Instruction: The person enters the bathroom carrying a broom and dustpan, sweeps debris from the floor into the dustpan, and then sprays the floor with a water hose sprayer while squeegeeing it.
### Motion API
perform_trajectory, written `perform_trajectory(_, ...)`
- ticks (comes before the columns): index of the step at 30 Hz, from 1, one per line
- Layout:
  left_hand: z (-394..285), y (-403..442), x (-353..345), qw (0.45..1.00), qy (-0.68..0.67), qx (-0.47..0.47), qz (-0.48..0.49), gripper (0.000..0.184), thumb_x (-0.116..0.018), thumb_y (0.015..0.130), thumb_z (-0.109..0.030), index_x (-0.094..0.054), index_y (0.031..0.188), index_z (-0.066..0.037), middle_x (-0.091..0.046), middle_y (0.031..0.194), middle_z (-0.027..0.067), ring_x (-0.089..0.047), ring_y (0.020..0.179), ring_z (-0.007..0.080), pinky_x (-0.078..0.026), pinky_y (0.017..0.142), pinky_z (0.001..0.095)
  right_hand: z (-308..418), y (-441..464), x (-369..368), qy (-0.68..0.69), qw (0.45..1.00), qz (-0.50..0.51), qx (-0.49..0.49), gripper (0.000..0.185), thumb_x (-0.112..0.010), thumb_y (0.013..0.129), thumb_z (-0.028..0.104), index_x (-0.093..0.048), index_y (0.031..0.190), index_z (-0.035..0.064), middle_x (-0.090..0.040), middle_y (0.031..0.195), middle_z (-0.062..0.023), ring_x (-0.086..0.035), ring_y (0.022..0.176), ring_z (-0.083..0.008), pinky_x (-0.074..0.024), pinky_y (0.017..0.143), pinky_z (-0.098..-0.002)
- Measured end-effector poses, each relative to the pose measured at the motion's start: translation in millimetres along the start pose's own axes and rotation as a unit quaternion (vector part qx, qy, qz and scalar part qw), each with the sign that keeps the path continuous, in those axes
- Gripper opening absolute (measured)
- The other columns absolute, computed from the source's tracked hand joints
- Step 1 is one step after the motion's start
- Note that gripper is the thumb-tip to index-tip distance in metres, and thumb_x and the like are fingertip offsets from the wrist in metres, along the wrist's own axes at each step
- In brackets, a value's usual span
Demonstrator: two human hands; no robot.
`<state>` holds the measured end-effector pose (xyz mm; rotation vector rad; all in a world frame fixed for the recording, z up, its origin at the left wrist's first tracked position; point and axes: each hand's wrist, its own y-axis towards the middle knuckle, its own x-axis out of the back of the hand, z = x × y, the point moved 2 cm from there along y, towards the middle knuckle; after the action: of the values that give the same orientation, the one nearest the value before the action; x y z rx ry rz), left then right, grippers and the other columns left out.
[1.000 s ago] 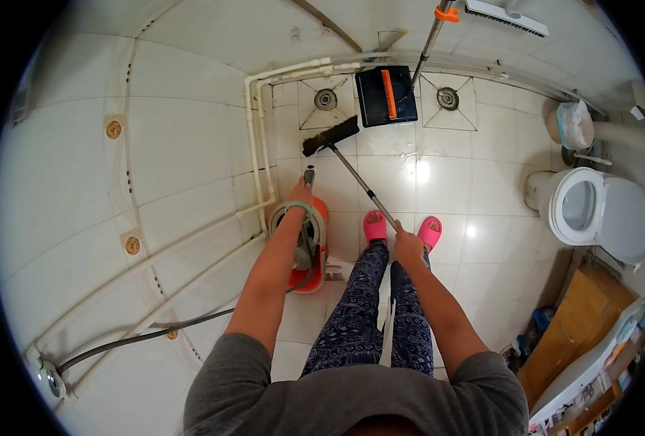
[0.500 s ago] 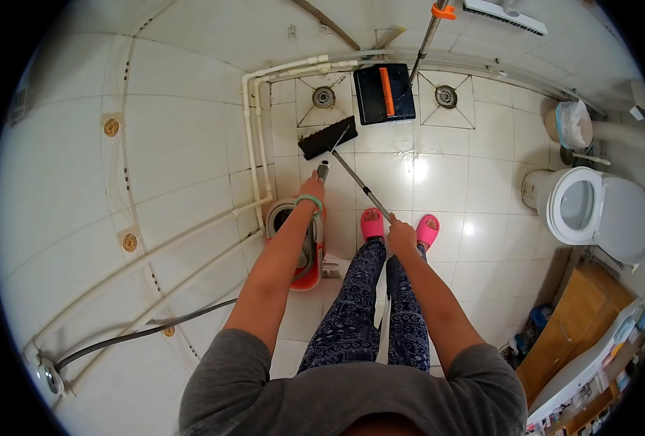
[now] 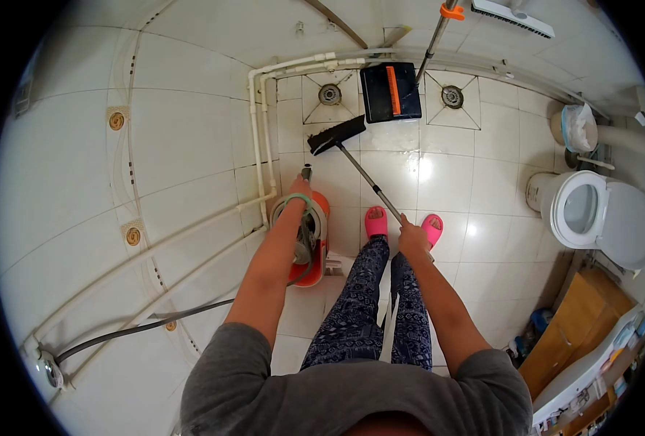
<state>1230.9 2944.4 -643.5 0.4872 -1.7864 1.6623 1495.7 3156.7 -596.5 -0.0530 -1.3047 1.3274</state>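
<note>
The broom is lying out in front on the tiled floor, its dark head slanting between the left-hand drain and the black dustpan, and whether every bristle is touching tile, I cannot tell. Its pole is running back toward the body, and there the right hand is gripping it, fingers closing right around the shaft with no gap showing. Over to the left, the left hand is holding a grey spray nozzle, fingers wrapping its body, the tip pointing toward the broom head; whether water is coming out, I cannot tell, and the trigger is hiding from view. For good handling, I'm judging that the head wants to be sitting flat, with the right hand pressing evenly down the pole and the nozzle aiming just ahead of the bristles, low and clear of the pole. The grey hose is crossing from the wall fixture and looping over the orange bucket, so a little slack is probably worth having, lest it be snagging on the rim. Farther out, pink slippers are standing on shiny tiles that may well be slick, so a steady stance is mattering here, while the toilet is sitting well apart on the right.
</note>
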Motion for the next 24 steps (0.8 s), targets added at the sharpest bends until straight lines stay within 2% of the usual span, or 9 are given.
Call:
perform_trajectory(4,8,0,5,0.987,0.149,-0.008,0.057,0.034,-0.036,0.088,-0.019,-0.04,0.115,0.001,-0.045,0.114,0.0206,-0.05,0.095,0.0312,-0.047,0.075,0.0374,4,-20,1,-0.025,0.998,0.033,-0.046,0.042,-0.045,0.081,0.018,-0.042,0.122,0.0126,-0.06,0.075,-0.0166,-0.059,0.07,-0.0308,-0.0468,0.063,-0.0401)
perform_trajectory(5,7,4,3,0.928,0.348,-0.074,0.112,0.035,-0.037,0.088,-0.019,-0.04,0.116,0.001,-0.045,0.114,0.0207,-0.05,0.096,0.0315,-0.047,0.075,0.0381,2,-16,-6,-0.041,0.998,0.03,-0.046,0.042,-0.045,0.081,0.018,-0.041,0.123,0.0122,-0.06,0.074,-0.0165,-0.059,0.07,-0.0307,-0.0468,0.063,-0.0401)
perform_trajectory(7,12,-3,4,0.82,0.532,-0.131,0.165,0.035,-0.039,0.087,-0.019,-0.04,0.116,0.001,-0.044,0.114,0.0209,-0.05,0.096,0.0319,-0.047,0.075,0.0388,-4,-3,-17,-0.027,0.999,0.016,-0.025,0.043,-0.044,0.081,0.018,-0.039,0.123,0.0127,-0.06,0.075,-0.0168,-0.059,0.069,-0.0308,-0.0468,0.063,-0.0403)
perform_trajectory(8,14,-7,13,0.966,0.234,-0.001,0.108,0.035,-0.038,0.087,-0.018,-0.04,0.116,0.001,-0.045,0.114,0.0198,-0.05,0.096,0.0317,-0.047,0.075,0.0391,-3,0,-20,-0.011,1.0,-0.001,-0.009,0.044,-0.043,0.081,0.019,-0.038,0.124,0.0132,-0.06,0.075,-0.0171,-0.059,0.069,-0.031,-0.0468,0.063,-0.0405)
perform_trajectory(9,14,-12,21,0.987,-0.095,0.128,0.036,0.034,-0.038,0.087,-0.017,-0.041,0.117,0.0,-0.046,0.113,0.0188,-0.05,0.096,0.0316,-0.047,0.075,0.0394,-5,-2,-22,-0.008,1.0,-0.001,-0.01,0.044,-0.043,0.081,0.019,-0.038,0.124,0.0132,-0.06,0.075,-0.0171,-0.059,0.069,-0.031,-0.0468,0.063,-0.0405)
perform_trajectory(11,9,-15,26,0.99,-0.054,0.119,0.044,0.034,-0.037,0.087,-0.016,-0.041,0.117,0.0,-0.047,0.112,0.0184,-0.051,0.094,0.0318,-0.047,0.075,0.0398,10,-20,9,-0.022,0.998,0.05,-0.035,0.044,-0.043,0.081,0.018,-0.036,0.125,0.0129,-0.06,0.078,-0.017,-0.059,0.069,-0.0313,-0.047,0.063,-0.0406)
perform_trajectory(19,26,7,-5,0.997,0.077,0.016,0.008,0.035,-0.032,0.09,-0.016,-0.037,0.12,0.0,-0.051,0.104,0.018,-0.053,0.088,0.0321,-0.047,0.073,0.0403,-6,-1,-32,-0.006,1.0,0.005,-0.009,0.045,-0.05,0.079,0.016,-0.04,0.122,0.0115,-0.06,0.076,-0.0175,-0.059,0.07,-0.0325,-0.047,0.061,-0.0407)
perform_trajectory(22,13,-10,6,0.997,-0.024,0.078,0.014,0.036,-0.031,0.09,-0.017,-0.035,0.123,-0.003,-0.053,0.098,0.0165,-0.055,0.082,0.0309,-0.048,0.067,0.0395,-1,-12,-15,0.049,0.999,-0.02,0.007,0.04,-0.05,0.077,0.014,-0.045,0.117,0.0086,-0.059,0.075,-0.0206,-0.058,0.069,-0.0345,-0.0453,0.061,-0.0423)
perform_trajectory(24,25,-9,1,0.973,-0.205,0.098,-0.043,0.038,-0.03,0.091,-0.019,-0.032,0.127,-0.009,-0.055,0.087,0.0147,-0.055,0.064,0.0265,-0.047,0.055,0.0371,-5,-22,-12,0.09,0.995,-0.034,0.014,0.038,-0.049,0.076,0.013,-0.049,0.113,0.0056,-0.058,0.076,-0.0233,-0.057,0.068,-0.0363,-0.0437,0.061,-0.0436)
